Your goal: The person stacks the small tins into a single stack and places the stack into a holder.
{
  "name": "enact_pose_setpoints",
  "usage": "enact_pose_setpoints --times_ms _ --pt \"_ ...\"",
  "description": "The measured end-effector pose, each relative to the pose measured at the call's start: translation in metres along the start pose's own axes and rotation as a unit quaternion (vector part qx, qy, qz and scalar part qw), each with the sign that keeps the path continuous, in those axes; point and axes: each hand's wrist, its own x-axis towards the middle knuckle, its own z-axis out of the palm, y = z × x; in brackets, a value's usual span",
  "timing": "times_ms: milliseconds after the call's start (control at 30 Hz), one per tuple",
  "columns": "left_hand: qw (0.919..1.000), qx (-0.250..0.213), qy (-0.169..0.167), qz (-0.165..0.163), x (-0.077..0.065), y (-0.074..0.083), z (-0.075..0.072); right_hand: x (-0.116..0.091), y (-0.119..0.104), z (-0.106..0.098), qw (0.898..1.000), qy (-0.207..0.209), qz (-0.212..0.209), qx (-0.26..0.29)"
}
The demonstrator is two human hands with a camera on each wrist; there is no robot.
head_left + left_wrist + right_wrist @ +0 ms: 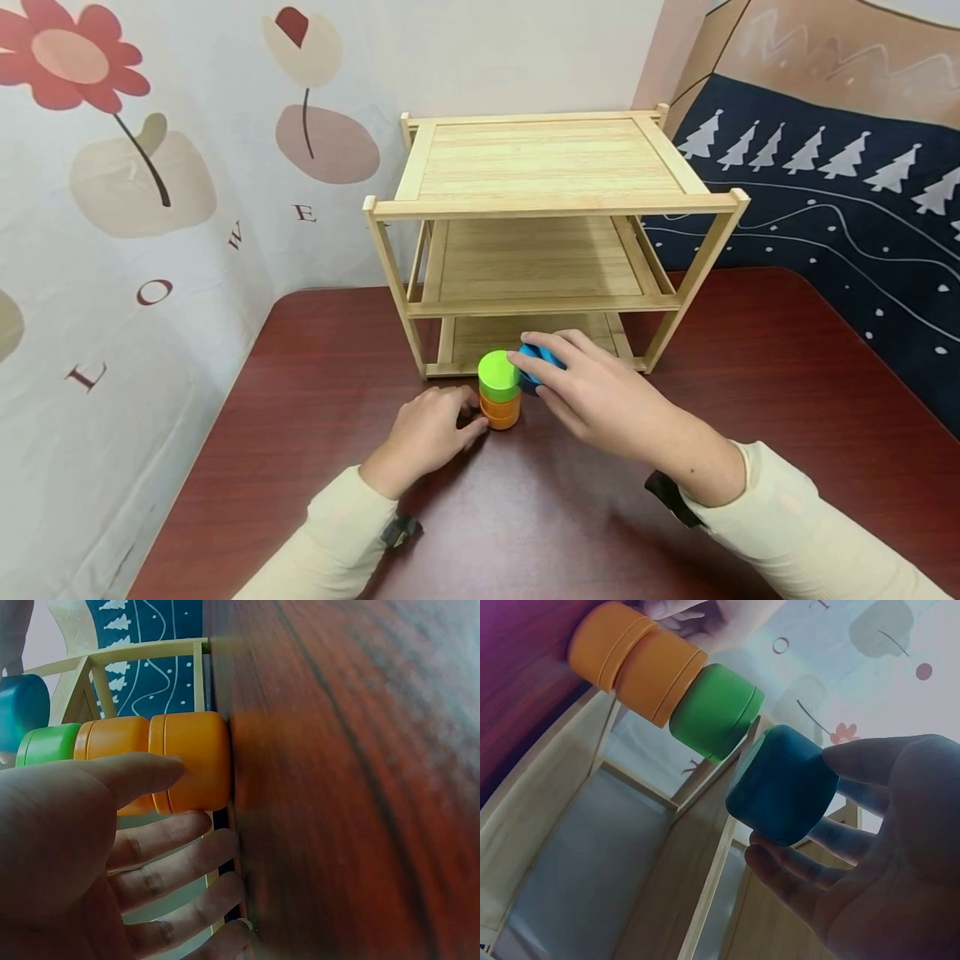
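Observation:
A stack stands on the table: two rounded orange blocks (199, 757) with a green block (498, 372) on top. At the stack's left side is my left hand (429, 429), its thumb lying along the orange blocks and its other fingers loosely extended close by. My right hand (600, 396) pinches a blue block (784, 787) between thumb and fingertips. That blue block is tilted, just right of the green one; the right wrist view shows a small offset between them, and whether they touch is hard to tell.
Right behind the stack stands a wooden shelf rack (555, 204) with three tiers. Everything rests on a dark red-brown table (322, 367). A printed flower sheet (202, 250) hangs at the left and back, a navy tree-patterned cloth (810, 200) at the right.

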Motion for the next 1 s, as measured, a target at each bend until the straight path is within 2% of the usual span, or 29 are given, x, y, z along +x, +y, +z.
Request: enact_pose_setpoints --times_ms 1000 --pt "1.0 -0.002 0.003 0.006 -0.001 -0.001 0.001 0.015 -0.005 0.005 1.0 0.001 -0.012 0.012"
